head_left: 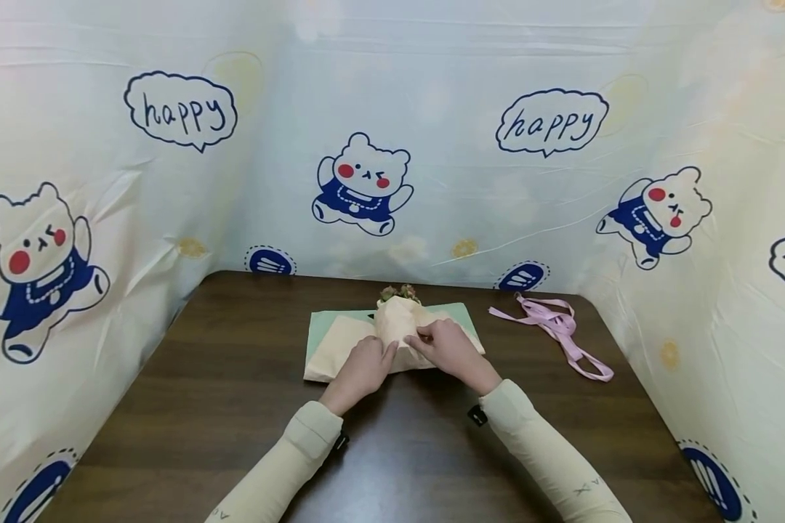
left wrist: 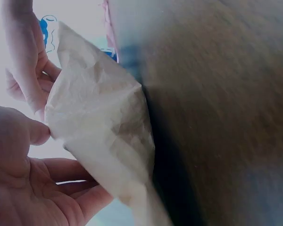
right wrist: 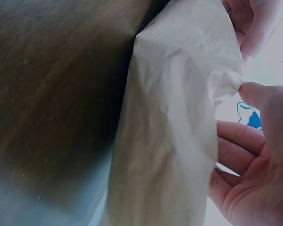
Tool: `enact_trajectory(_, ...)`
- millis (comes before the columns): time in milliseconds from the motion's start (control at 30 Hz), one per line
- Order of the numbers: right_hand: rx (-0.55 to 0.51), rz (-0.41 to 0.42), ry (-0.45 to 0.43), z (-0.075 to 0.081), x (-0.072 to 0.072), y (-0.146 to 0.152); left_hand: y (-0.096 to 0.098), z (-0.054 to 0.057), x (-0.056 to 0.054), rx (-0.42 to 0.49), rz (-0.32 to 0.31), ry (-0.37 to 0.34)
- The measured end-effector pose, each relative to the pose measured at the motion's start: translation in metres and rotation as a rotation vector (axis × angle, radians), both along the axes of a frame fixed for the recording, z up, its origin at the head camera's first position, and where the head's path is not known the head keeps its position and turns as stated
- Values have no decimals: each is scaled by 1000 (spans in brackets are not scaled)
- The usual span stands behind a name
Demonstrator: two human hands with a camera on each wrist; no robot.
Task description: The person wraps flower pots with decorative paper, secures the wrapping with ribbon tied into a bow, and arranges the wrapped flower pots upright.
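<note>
Cream wrapping paper point(head_left: 400, 319) is folded around a small bunch of dried-looking flowers point(head_left: 399, 292), whose heads show at the far end. Beneath it lies a sheet of pale green paper point(head_left: 322, 328). My left hand point(head_left: 365, 361) holds the left side of the fold, thumb on the cream paper point(left wrist: 101, 103) and fingers against its other side. From the right, my right hand point(head_left: 450, 349) pinches the paper's edge; in the right wrist view its thumb tip presses a crumpled part of the wrapping paper point(right wrist: 174, 117). Stems are hidden inside the wrap.
A pink ribbon point(head_left: 562, 330) lies loosely looped on the right of the dark wooden table point(head_left: 235, 407). Printed cloth point(head_left: 451, 189) with bears and lettering hangs around the table's back and sides.
</note>
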State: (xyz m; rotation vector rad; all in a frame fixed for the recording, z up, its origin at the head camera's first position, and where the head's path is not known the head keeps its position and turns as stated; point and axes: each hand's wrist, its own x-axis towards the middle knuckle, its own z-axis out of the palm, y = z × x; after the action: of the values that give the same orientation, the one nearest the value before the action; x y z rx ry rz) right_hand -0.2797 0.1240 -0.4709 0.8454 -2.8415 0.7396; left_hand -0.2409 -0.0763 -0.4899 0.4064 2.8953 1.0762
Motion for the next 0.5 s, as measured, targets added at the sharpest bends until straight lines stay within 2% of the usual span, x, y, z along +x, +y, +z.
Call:
enact_trajectory(200, -79, -55, -37, -2, -2, -2, -3, -1, -1, 23, -1, 16)
enact_trajectory(300, -69, -87, -75, -5, -2, -2, -4, -4, -2, 33, 0, 11)
enact_trajectory(500, -28, -85, -103, -9, -1, -3, -6, -6, -3, 65, -2, -10)
